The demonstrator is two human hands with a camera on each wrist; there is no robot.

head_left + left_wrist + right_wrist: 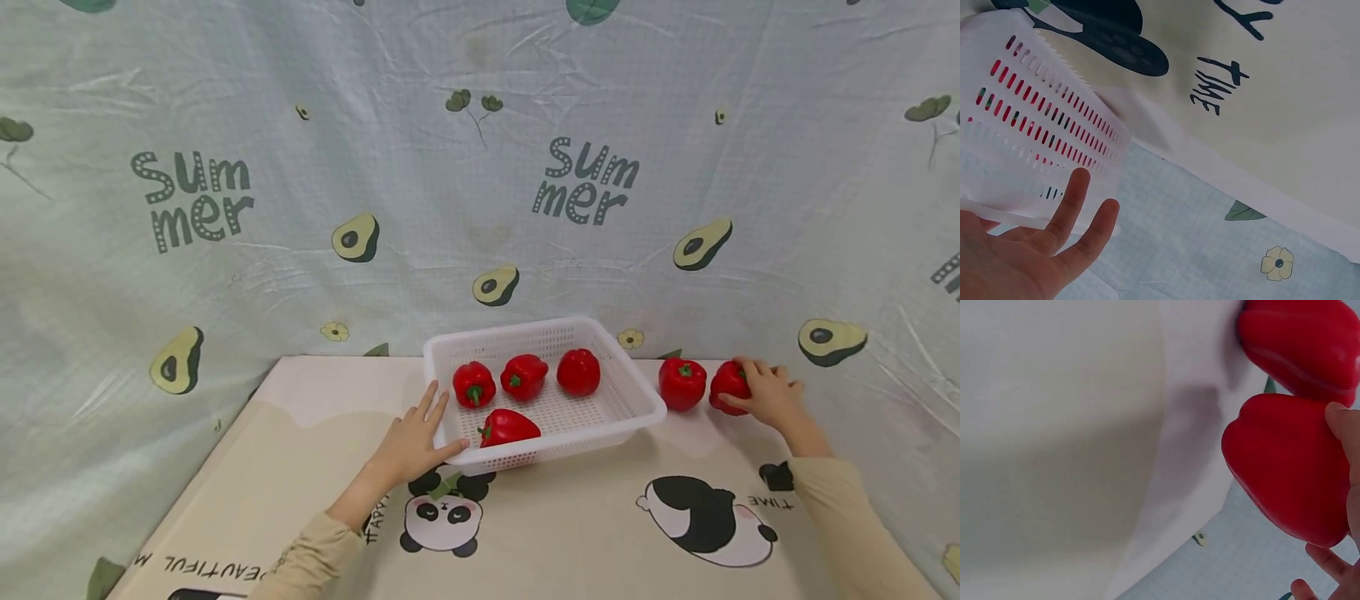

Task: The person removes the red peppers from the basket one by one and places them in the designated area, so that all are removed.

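Observation:
My left hand (408,442) rests at the left end of a white plastic basket (645,412), fingers spread, with the thumb at the front rim. In the left wrist view the extended fingers (1074,203) lie along the basket's slotted wall (1054,125). Inside are several red bell peppers, one of them on its side near the front (510,427). At the far right, my right hand (772,396) grips another red bell pepper (1288,465) between thumb and fingers. Just left of it stands a further red pepper (682,383), green stem up.
The table has a pale cloth (585,517) printed with pandas and lettering. Behind it hangs a light curtain (420,167) with avocado prints, close to the table's back edge. The basket sits near that edge, left of the two loose peppers.

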